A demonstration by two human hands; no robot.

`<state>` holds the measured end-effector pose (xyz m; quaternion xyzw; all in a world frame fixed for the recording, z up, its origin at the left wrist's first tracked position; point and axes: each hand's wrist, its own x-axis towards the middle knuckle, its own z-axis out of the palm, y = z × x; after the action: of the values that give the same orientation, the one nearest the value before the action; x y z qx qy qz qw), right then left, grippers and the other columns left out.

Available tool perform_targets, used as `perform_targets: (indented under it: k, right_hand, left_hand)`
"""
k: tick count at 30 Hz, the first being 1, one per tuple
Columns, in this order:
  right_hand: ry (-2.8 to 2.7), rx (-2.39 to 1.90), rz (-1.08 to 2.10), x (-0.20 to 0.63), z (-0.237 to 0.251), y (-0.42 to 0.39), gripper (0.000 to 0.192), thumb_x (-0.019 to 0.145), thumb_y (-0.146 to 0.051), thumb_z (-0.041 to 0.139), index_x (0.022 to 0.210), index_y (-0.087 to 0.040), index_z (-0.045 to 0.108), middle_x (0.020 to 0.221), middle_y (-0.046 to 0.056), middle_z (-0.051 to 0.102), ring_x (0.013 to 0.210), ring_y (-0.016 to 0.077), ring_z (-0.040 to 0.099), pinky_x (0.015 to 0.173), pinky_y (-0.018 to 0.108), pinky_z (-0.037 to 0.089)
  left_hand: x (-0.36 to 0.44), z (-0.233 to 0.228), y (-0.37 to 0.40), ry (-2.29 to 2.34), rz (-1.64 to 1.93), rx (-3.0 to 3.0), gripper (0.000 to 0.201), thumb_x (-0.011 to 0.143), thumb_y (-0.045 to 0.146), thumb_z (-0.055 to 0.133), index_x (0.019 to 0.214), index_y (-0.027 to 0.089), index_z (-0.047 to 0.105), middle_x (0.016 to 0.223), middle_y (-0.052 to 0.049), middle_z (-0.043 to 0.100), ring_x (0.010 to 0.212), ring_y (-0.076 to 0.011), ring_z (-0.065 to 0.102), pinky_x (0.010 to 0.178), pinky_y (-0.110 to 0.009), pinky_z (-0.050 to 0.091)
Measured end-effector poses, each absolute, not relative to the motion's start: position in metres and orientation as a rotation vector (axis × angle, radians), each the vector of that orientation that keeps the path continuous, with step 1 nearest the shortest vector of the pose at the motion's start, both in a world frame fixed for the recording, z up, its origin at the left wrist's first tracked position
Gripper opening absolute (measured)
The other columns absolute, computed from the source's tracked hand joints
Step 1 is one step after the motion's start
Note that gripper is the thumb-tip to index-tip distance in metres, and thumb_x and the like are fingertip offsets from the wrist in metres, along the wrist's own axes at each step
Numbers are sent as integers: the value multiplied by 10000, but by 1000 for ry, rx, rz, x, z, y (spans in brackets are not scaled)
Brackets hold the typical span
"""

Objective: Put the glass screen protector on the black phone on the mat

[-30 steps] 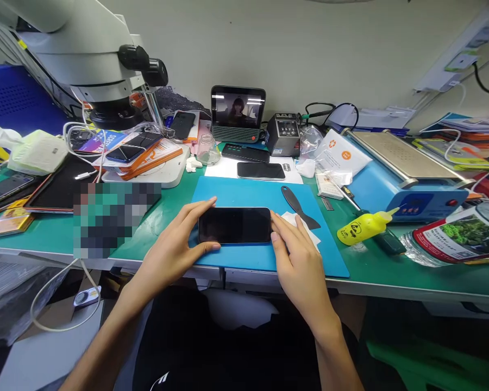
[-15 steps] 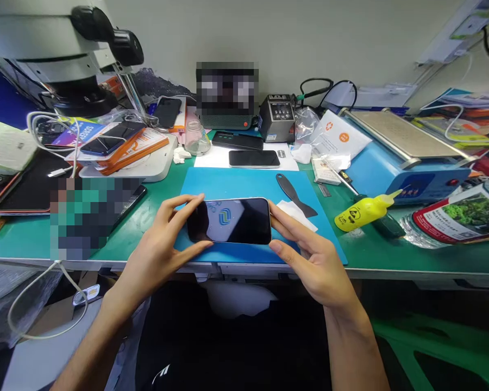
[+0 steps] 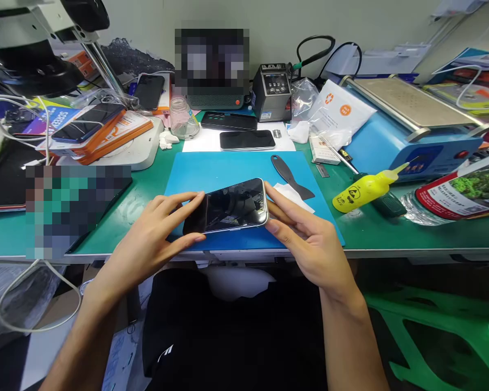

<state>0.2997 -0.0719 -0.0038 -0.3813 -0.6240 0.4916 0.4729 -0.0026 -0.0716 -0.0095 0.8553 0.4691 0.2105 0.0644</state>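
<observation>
One small white mark (image 3: 165, 353) is on the black clothing (image 3: 236, 331) of the person, at the nearest part of the view. Beyond it, the left hand (image 3: 150, 231) and the right hand (image 3: 303, 236) hold a phone (image 3: 232, 209) over the near part of a blue mat (image 3: 215, 168). The left hand grips the left end, with fingers at the far edge and the thumb at the near edge. The right hand is closed around the right end. The phone is slanted, with its right end farther from the person; its dark screen shows reflections. Whether it touches the mat, I cannot tell.

On the mat, to the right, a dark spatula (image 3: 286, 174) lies against a white tissue (image 3: 293, 200). A yellow bottle (image 3: 352, 195) leans to the right of the mat. Farther, a second phone (image 3: 248, 140) lies on white paper (image 3: 207, 144), and behind it stands a black control box (image 3: 272, 95).
</observation>
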Motion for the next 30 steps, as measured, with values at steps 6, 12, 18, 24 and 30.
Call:
perform_targets:
  k: [6,12,18,24,30]
  right_hand:
    - [-1518,-943,1206,298,-2,-73,501,1060,-287,691,1538,-395,585,1571,-84,617,1489,212,567,1287,368,443]
    - [-1571,-996,1101,299,-1,-72,441,1075,-308,665,1504,-402,625,1553,-96,632,1506,217,550,1281,354,450]
    - [-1528,-1021,1128,298,-1,-73,374,1112,-360,588,1475,-425,648,1544,-103,642,1471,240,593,1065,331,641]
    - [-1557,-1033,1094,300,-1,-72,358,1109,-390,594,1458,-414,667,1523,-78,669,1468,238,596,1234,395,508]
    - [-1580,-1069,1128,299,-4,-72,379,1014,-351,753,1384,-431,724,1380,-78,765,1280,221,742,1146,354,582]
  left_hand:
    - [-2,-10,-72,1418,620,2593,675,1100,498,545,1712,366,293,1569,-96,559,1282,-320,542,1101,-474,449]
    - [-1,-8,-73,1420,635,2586,676,1090,519,558,1701,341,332,1576,-94,564,1285,-321,547,1109,-466,438]
    - [3,-7,-74,1437,698,2527,650,1073,528,595,1668,370,387,1559,-70,590,1295,-314,580,1097,-463,465]
    - [3,-7,-77,1472,914,2360,788,957,517,782,1643,392,415,1488,-63,540,1374,-300,569,1158,-428,491]
    - [0,-10,-78,1454,1093,2353,703,919,345,853,1537,371,518,1355,-65,529,1334,-292,565,1166,-443,491]
